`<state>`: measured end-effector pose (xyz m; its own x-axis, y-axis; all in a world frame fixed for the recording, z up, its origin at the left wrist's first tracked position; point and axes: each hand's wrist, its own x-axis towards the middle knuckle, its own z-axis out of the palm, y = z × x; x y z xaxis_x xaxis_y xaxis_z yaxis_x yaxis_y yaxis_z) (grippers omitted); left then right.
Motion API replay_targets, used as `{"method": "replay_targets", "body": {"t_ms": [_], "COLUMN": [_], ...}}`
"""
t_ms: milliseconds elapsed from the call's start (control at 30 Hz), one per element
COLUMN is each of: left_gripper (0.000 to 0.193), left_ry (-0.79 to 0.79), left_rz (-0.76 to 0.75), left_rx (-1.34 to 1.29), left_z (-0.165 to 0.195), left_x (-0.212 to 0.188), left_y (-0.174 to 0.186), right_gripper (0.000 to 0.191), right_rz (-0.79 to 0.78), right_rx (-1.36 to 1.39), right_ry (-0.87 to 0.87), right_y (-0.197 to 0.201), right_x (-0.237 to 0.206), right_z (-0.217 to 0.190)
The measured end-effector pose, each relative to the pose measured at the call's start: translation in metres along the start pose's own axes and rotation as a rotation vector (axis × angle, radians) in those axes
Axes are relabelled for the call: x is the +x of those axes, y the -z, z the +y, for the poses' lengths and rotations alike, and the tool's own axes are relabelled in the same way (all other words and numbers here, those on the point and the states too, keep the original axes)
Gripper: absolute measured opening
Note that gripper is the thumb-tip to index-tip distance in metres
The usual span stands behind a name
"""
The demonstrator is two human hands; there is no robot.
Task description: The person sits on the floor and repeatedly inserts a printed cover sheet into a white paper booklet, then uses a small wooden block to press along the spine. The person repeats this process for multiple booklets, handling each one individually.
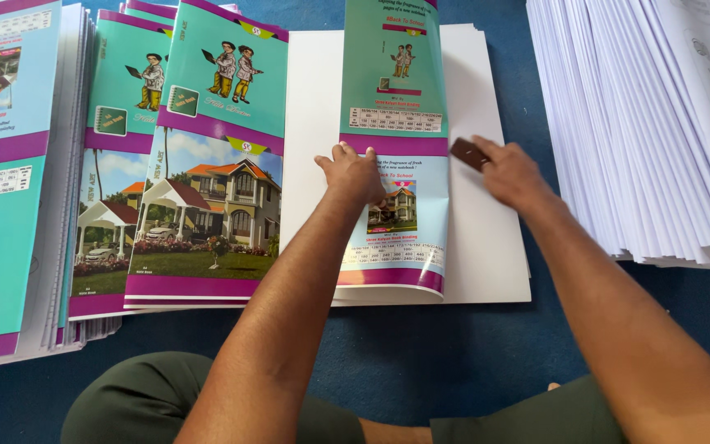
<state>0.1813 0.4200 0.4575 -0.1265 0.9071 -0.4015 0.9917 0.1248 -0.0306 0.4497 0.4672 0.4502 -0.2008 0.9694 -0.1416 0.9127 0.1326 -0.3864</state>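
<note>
The left hand [355,174] lies flat, fingers together, pinning a folded teal-and-purple printed cover sheet [394,123] onto a stack of white paper [486,247] on the blue floor [454,353]. The right hand [513,174] has its fingers clamped on a small dark brown creasing block [468,154], set at the cover's right edge. To the left, finished-looking covers with house pictures [207,164] lie overlapped in piles, so much appears done; a tall stack of printed white sheets [643,123] on the right appears unprocessed.
</note>
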Motion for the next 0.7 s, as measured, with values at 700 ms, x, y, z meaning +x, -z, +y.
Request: {"method": "replay_targets", "body": {"t_ms": [700], "left_gripper": [0.083], "left_ry": [-0.025], "left_rz": [0.053], "left_rx": [-0.003], "left_z": [0.006], "left_x": [0.004], "left_y": [0.007], "right_gripper": [0.050], "right_rz": [-0.005], "right_rx": [0.143], "right_ry": [0.182], "right_y": [-0.043], "right_x": [0.037], "right_z": [0.000]}}
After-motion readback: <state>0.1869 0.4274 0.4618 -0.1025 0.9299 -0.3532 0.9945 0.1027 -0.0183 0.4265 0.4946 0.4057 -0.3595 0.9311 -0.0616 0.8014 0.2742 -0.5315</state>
